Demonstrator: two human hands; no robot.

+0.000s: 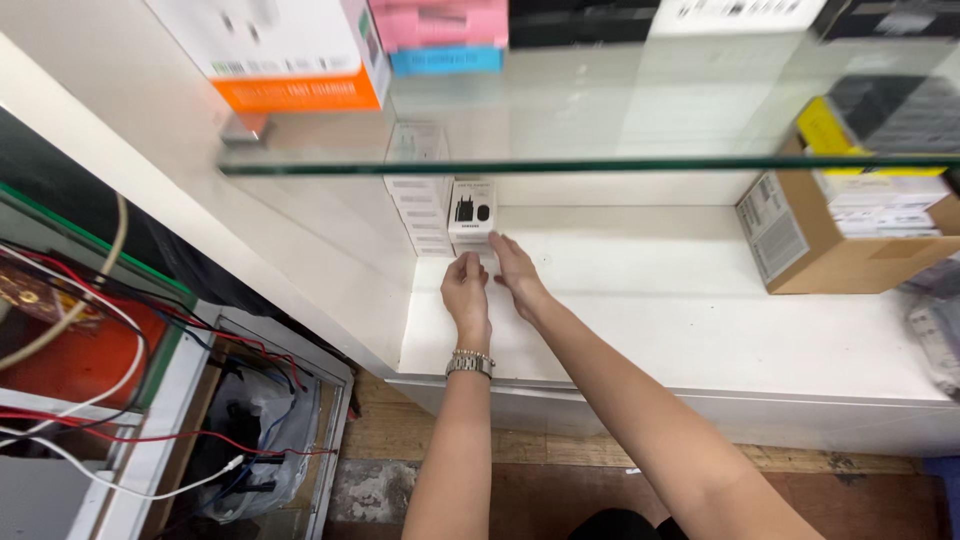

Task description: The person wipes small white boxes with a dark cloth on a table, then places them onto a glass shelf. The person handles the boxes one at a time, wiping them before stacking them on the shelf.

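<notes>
Both my hands reach into a white shelf (700,320) under a glass shelf. My left hand (466,290), with a metal watch on the wrist, and my right hand (517,270) hold a small white box between their fingertips at the shelf's back left. Just behind it stands another small white box with a black charger pictured on its front (471,208), next to a taller white box (420,205) against the side wall.
A glass shelf (600,165) above carries an orange-and-white box (290,50), pink and blue boxes and other packs. An open brown carton (840,235) of boxes sits on the right. Red, white and black cables (130,400) lie at lower left.
</notes>
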